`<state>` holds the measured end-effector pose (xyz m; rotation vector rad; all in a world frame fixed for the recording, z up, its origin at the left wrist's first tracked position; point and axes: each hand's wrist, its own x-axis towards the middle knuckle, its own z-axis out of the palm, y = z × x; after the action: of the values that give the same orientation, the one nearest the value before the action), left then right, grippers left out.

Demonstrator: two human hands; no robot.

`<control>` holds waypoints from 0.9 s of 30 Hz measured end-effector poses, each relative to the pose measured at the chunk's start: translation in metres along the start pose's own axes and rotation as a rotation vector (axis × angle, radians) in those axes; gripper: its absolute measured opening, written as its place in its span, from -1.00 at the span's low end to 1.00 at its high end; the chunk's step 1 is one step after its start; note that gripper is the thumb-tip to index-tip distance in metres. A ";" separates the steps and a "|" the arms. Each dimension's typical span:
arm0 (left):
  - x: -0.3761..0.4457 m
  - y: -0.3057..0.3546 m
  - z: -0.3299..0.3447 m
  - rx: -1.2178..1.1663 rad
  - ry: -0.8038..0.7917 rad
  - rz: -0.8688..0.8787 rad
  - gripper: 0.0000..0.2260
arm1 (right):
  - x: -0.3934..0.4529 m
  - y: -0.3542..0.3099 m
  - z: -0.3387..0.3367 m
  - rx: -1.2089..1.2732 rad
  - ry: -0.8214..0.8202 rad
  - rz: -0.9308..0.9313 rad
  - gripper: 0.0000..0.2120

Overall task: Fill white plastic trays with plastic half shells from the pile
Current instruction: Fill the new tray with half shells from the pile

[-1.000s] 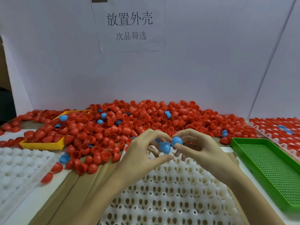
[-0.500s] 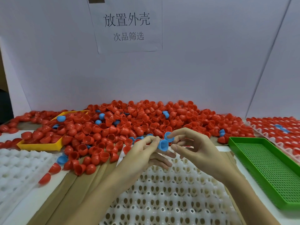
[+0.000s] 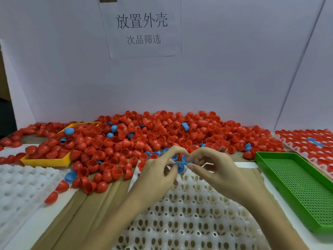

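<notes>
We hold both hands close together over the far edge of the white plastic tray [image 3: 189, 219] w/ egg-shaped holes. Left hand [image 3: 156, 170] pinches a blue half shell [image 3: 179, 166] between thumb and forefinger; right hand [image 3: 212, 168] pinches a second blue half shell [image 3: 184, 158] just above it, the two shells touching or nearly so. Other fingers on both hands are loosely curled, not spread.

Doing this step well, in our judgement: we should keep a light fingertip pinch on the rims, turn each shell so it seats squarely, then lower one per hole w/o nudging neighbours. Thin plastic probably flexes and skids, so squeezing hard may pop a shell loose.

The shells are small, glossy, dome-shaped cups, open on one side. The pile [image 3: 162, 134] lies just beyond our fingertips, approx all red w/ a few blue ones mixed in, spilling over a yellow tray [image 3: 45, 162] far left of the left hand. The tray beneath our wrists looks empty where visible. Another white tray [image 3: 23, 188] sits left of the left forearm, also unfilled. A green perforated tray [image 3: 295, 186] lies right of the right hand, and beyond it a tray filled with red shells [image 3: 310, 141].
</notes>
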<state>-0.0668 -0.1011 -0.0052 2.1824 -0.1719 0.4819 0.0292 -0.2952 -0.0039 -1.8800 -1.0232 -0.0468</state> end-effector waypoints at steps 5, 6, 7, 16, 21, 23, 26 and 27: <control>0.007 -0.021 -0.021 0.140 0.269 -0.218 -0.81 | 0.000 -0.004 -0.009 -0.002 0.073 0.047 -0.85; 0.008 -0.026 -0.026 0.185 0.324 -0.223 -0.85 | 0.000 -0.003 -0.011 -0.017 0.090 0.067 -0.85; 0.007 -0.029 -0.029 0.216 0.365 -0.215 -0.86 | 0.000 -0.003 -0.013 -0.021 0.102 0.087 -0.85; 0.014 -0.047 -0.010 0.705 0.193 0.083 -0.83 | 0.001 -0.004 -0.015 -0.077 0.126 0.126 -0.85; 0.019 -0.060 -0.007 0.746 -0.040 0.031 -0.64 | 0.001 -0.002 -0.016 -0.096 0.126 0.133 -0.85; 0.019 -0.063 -0.009 0.709 -0.046 0.031 -0.65 | 0.001 -0.001 -0.016 -0.100 0.133 0.135 -0.85; 0.019 -0.061 -0.010 0.689 0.012 0.035 -0.70 | 0.002 0.002 -0.017 -0.102 0.140 0.131 -0.84; 0.019 -0.059 -0.010 0.669 0.035 0.025 -0.72 | 0.002 0.003 -0.017 -0.105 0.138 0.129 -0.84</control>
<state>-0.0347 -0.0561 -0.0357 2.8218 -0.0147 0.6593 0.0390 -0.3073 0.0040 -2.0046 -0.8179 -0.1556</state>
